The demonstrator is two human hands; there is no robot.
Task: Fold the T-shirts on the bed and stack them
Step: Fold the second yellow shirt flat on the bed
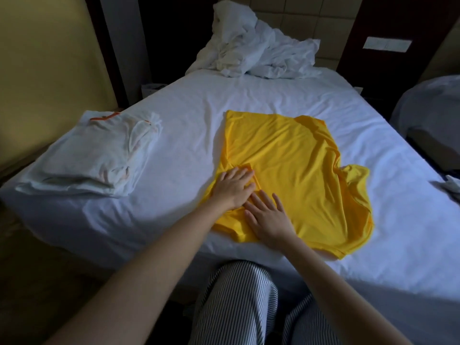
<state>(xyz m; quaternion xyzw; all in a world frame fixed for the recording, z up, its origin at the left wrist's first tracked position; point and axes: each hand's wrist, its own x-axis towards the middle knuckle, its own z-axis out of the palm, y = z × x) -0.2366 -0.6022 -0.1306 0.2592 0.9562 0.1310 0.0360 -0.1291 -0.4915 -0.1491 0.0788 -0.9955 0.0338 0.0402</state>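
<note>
A yellow T-shirt (296, 170) lies spread on the white bed (189, 115), one sleeve sticking out at the right and its left part folded inward. My left hand (234, 188) lies flat on the folded left part, fingers straight. My right hand (267, 215) presses flat on the shirt just beside it, nearer the bed's front edge. A stack of folded white T-shirts with orange print (99, 155) sits at the bed's left corner, apart from both hands.
A crumpled white duvet (256, 48) is heaped at the head of the bed. A second bed (433, 113) stands at the right. A small white cloth (450, 185) lies at the right edge. My striped trousers (239, 302) are against the bed's front.
</note>
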